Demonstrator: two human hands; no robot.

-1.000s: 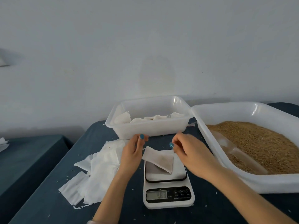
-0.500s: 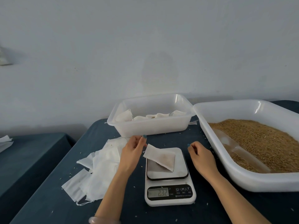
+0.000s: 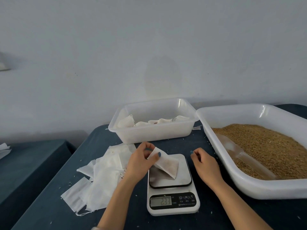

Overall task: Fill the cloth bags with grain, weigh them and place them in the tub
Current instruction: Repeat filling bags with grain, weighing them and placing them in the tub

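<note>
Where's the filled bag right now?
Head view, centre: the small white grain-filled cloth bag rests on the white digital scale, its left end pinched by the left hand.

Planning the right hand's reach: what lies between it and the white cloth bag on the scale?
Head view: only bare grey platform of the white digital scale and dark blue tablecloth separate the right hand from the white cloth bag.

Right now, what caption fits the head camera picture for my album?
Left hand pinches a grain-filled cloth bag on the scale, right hand beside it.
</note>
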